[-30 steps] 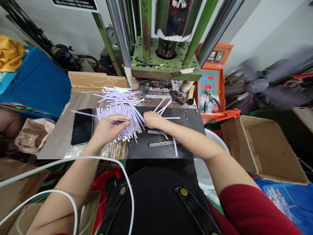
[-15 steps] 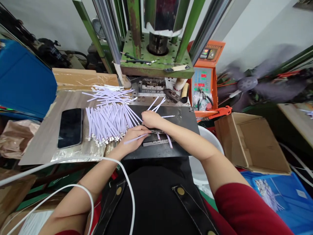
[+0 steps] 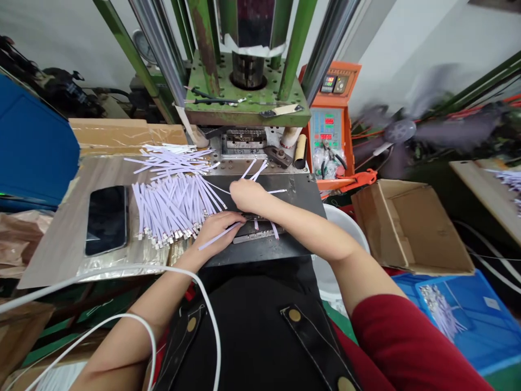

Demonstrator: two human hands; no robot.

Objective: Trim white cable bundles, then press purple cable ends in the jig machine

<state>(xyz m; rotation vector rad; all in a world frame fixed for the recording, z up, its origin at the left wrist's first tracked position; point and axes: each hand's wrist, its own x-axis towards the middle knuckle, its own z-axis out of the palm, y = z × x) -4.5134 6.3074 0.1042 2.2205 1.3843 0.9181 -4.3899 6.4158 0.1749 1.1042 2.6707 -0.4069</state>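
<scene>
My left hand (image 3: 216,231) is closed at the left end of a slotted metal bar. A lavender flat cable (image 3: 220,237) runs from its fingertips back across the hand. Just above, my right hand (image 3: 247,196) is pinched shut, and a thin flat cable (image 3: 218,188), seen edge-on, reaches its fingers; its fingertips are hidden. Below the hands lies a second metal bar (image 3: 256,236) with slots. Short cable ends (image 3: 275,231) stick out between the bars. Several loose cables (image 3: 258,170) lie beyond my right hand on the black plate (image 3: 303,201).
A large pile of lavender cables (image 3: 166,209) lies at the left, beside a phone (image 3: 106,220). The green press (image 3: 244,108) stands ahead, with an orange control box (image 3: 329,130) to its right. A white cord (image 3: 163,267) crosses in front of my left forearm.
The view has shifted, so the scene sits further left. My right hand has drawn slightly up and away from the left hand, with a thin cable now showing at its fingers. My left hand stays at the bar.
</scene>
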